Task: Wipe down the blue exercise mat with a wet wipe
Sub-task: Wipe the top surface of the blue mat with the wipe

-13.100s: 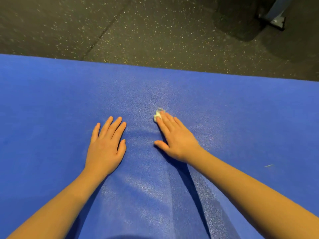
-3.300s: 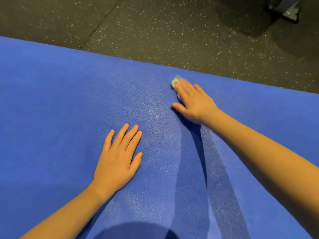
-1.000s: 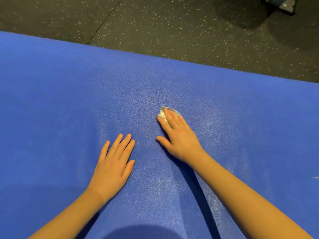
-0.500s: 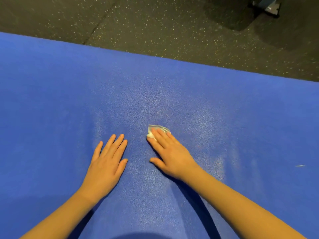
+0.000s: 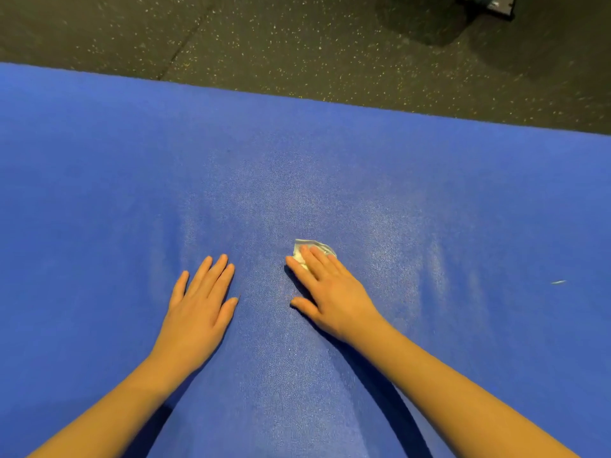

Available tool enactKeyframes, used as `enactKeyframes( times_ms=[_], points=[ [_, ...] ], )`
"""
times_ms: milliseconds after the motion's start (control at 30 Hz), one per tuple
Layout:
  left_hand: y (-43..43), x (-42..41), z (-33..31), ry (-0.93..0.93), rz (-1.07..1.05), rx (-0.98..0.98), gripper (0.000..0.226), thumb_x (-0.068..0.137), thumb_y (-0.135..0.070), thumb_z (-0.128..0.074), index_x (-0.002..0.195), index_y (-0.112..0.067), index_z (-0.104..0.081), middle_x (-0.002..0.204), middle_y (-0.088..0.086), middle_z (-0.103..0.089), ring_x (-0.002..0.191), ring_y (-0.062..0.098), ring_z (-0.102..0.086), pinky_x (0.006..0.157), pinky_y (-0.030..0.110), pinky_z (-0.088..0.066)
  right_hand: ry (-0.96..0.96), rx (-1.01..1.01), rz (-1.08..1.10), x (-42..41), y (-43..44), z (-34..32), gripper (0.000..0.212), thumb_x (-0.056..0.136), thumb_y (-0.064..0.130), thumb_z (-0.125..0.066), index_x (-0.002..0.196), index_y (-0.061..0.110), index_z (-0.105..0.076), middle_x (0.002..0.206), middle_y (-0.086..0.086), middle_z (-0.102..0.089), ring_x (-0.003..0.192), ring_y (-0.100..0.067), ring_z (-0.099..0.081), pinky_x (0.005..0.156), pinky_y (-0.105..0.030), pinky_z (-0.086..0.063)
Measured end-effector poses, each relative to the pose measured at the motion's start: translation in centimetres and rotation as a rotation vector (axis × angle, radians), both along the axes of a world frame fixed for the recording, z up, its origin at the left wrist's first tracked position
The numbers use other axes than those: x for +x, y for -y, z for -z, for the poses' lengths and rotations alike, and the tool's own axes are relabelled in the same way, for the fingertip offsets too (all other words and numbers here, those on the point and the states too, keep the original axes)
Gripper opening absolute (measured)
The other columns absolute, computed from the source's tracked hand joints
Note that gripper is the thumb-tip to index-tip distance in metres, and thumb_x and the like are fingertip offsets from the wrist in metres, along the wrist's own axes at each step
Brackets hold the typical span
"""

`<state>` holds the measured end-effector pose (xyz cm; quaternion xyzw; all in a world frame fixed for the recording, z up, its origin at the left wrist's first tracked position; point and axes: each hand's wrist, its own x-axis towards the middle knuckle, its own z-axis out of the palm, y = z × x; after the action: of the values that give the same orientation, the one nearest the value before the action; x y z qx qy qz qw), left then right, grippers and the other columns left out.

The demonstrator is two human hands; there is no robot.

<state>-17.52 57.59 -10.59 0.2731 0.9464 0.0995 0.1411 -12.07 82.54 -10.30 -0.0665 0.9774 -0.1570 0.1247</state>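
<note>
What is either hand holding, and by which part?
Nothing is gripped. The right hand pins the wet wipe to the blue exercise mat under its straight fingers, over the wipe's near part. The left hand rests flat on the mat.

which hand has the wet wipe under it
The right hand: its straight fingers press the crumpled white wet wipe onto the blue exercise mat. The left hand lies flat on the mat itself, with no wipe showing.

body: person | left grip: bare | right grip: bare | forearms: bare to frame edge
</note>
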Motion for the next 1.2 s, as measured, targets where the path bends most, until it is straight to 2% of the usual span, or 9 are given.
enactKeyframes(
  times_ms=[200,333,433,567,667,767,867,1033,1200],
  points=[
    [0.7,1.2,-0.3,0.025,-0.04,0.02,0.077,0.097,-0.059,-0.003,0.145,-0.012,-0.04,0.155,-0.003,-0.026,0.144,0.013,-0.015,0.117,0.045,-0.013,0.046,-0.05,0.003,0.3,1.0,-0.2,0.067,0.091,0.055,-0.029,0.145,0.016,-0.041,0.155,-0.014,-0.03,0.142,-0.035,-0.027,0.116,-0.046,-0.017],
    [1.2,2.0,-0.4,0.035,-0.067,0.028,0.07,0.094,-0.051,-0.014,0.147,-0.012,-0.038,0.155,-0.004,-0.023,0.145,0.013,-0.013,0.118,0.041,-0.008,0.09,-0.071,-0.129,1.9,1.0,-0.5,0.075,0.089,0.06,-0.021,0.149,0.018,-0.032,0.159,-0.01,-0.018,0.147,-0.03,-0.015,0.12,-0.041,-0.006],
    [1.4,2.7,-0.9,0.052,-0.095,0.03,0.076,0.09,-0.054,-0.009,0.149,-0.014,-0.033,0.156,-0.005,-0.02,0.144,0.008,-0.007,0.118,0.037,-0.002,0.059,-0.023,0.031,1.5,-0.4,-0.2,0.078,0.089,0.061,-0.014,0.152,0.016,-0.026,0.161,-0.006,-0.013,0.148,-0.026,-0.012,0.12,-0.045,-0.011],
    [1.9,3.7,-1.7,0.099,-0.115,-0.004,0.085,0.082,-0.061,0.002,0.152,-0.019,-0.021,0.157,-0.011,-0.005,0.141,0.001,0.007,0.116,0.031,0.009,0.159,-0.02,0.052,3.2,2.2,-1.4,0.081,0.093,0.069,-0.014,0.154,0.018,-0.007,0.161,-0.003,0.005,0.149,-0.021,0.006,0.121,-0.036,0.006],
    [2.3,4.3,-2.2,0.126,-0.108,-0.039,0.09,0.076,-0.065,0.007,0.153,-0.023,-0.012,0.152,-0.017,0.008,0.138,-0.001,0.015,0.115,0.029,0.012,0.175,-0.053,-0.12,5.1,2.8,-2.3,0.095,0.077,0.072,0.002,0.154,0.018,-0.008,0.162,-0.001,0.002,0.149,-0.019,0.004,0.119,-0.03,0.008],
    [2.6,4.7,-2.7,0.153,-0.1,-0.062,0.094,0.072,-0.067,0.01,0.154,-0.025,-0.008,0.149,-0.018,0.014,0.137,-0.002,0.018,0.116,0.031,0.012,0.143,-0.035,-0.02,4.7,1.2,-1.5,0.103,0.077,0.078,0.013,0.154,0.015,-0.013,0.162,-0.002,-0.004,0.149,-0.019,-0.002,0.121,-0.036,-0.001],
    [2.9,5.2,-3.1,0.186,-0.087,-0.074,0.097,0.069,-0.069,0.01,0.154,-0.024,-0.005,0.148,-0.018,0.017,0.136,-0.002,0.02,0.117,0.033,0.011,0.162,-0.05,0.044,5.3,2.9,-1.6,0.101,0.08,0.078,0.004,0.153,0.011,-0.013,0.162,-0.007,-0.004,0.149,-0.023,0.0,0.12,-0.042,-0.004],
    [4.0,6.7,-3.3,0.168,-0.072,-0.087,0.096,0.07,-0.068,0.011,0.154,-0.025,-0.005,0.148,-0.019,0.017,0.136,-0.002,0.02,0.117,0.034,0.011,0.169,-0.131,-0.263,8.9,4.4,-3.4,0.09,0.088,0.069,-0.003,0.153,0.009,-0.017,0.161,-0.007,-0.008,0.148,-0.02,-0.002,0.12,-0.033,0.004],
    [4.0,7.1,-3.2,0.151,-0.079,-0.073,0.095,0.071,-0.067,0.011,0.154,-0.024,-0.009,0.15,-0.018,0.014,0.136,-0.003,0.017,0.117,0.033,0.011,0.176,-0.063,-0.065,8.1,3.7,-2.5,0.112,0.071,0.081,0.021,0.154,0.013,-0.009,0.162,-0.004,0.002,0.149,-0.019,0.004,0.12,-0.038,-0.002]
  ],
)
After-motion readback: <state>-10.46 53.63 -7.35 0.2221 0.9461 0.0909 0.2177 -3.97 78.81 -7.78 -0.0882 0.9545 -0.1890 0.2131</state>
